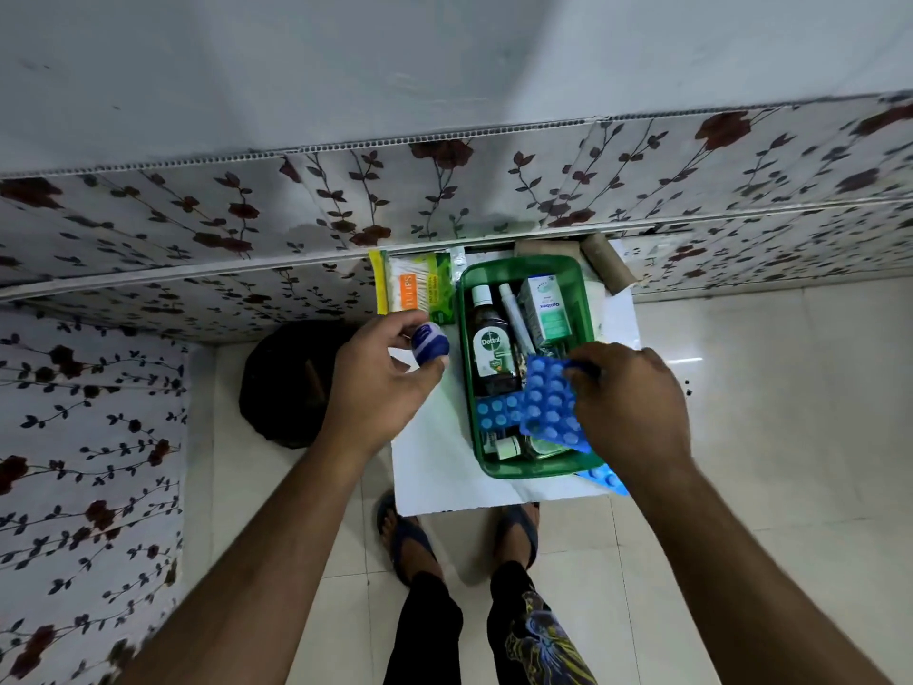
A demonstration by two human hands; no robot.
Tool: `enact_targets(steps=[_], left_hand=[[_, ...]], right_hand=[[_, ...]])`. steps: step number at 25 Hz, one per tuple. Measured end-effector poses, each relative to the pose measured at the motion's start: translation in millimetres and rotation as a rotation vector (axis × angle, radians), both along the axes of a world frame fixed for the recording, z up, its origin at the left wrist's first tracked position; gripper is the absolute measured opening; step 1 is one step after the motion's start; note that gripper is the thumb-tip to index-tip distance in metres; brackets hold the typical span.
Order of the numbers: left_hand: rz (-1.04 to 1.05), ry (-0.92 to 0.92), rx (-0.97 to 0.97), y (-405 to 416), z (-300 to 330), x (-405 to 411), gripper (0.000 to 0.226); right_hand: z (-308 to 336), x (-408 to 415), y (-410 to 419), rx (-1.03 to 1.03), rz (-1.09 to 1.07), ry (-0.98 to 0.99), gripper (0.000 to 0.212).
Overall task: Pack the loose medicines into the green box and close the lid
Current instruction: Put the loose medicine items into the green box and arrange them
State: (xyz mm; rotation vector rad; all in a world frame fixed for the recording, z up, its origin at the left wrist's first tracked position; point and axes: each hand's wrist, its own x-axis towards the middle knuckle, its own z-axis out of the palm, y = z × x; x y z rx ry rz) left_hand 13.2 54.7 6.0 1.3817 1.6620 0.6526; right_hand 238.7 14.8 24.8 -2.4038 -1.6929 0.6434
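The green box (467, 338) stands open on a small white table (435, 467). Inside it lie a dark Dettol bottle (491, 348), a white tube (514, 316), a white-green carton (546, 309) and a blue blister strip (496, 412). My right hand (632, 402) holds another blue blister strip (551, 402) over the box's near half. Left of the box, my left hand (383, 383) grips a small blue and white jar (430, 341). One more blue strip (607, 479) pokes out by the box's near right corner.
A yellow-green packet of cotton buds (410, 286) lies at the table's far left. Two cardboard tubes (605, 262) rest behind the box against the flower-patterned panel (247, 215). A black round object (284, 383) sits left of the table. My feet (410, 536) stand on tiled floor.
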Motion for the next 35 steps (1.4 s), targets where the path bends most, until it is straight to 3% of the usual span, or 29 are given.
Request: enact_targets(steps=[4,8,10,14,18,24,31,35], left_hand=[[-0.06,0.108,0.04,-5,-2,22,0.046],[-0.201,0.304,0.137,-4,6,36,0.049],[-0.316,0.464,0.221,0,8,50,0.05],[-0.548,0.752,0.205,16,-3,88,0.037],[-0.708,0.872,0.179,19,-19,106,0.032],[-0.75,0.799,0.138,12,-28,114,0.056],[-0.339,0.547,0.275,0,-6,78,0.023],[-0.219,0.496,0.279,-9,-11,62,0.022]], right_hand=[[-24,-10,0,-0.118,0.316,-0.284,0.008],[-23,0,-7,-0.008,0.348,-0.224,0.027],[-20,16,-11,0.083,0.276,-0.108,0.041],[-21,45,-23,0.24,-0.062,0.254,0.025],[-37,69,-28,0.217,-0.284,0.34,0.02],[-60,91,-40,0.04,-0.324,0.316,0.021],[-76,98,-59,-0.238,-0.023,0.087,0.045],[-84,94,-60,-0.237,-0.078,0.103,0.038]])
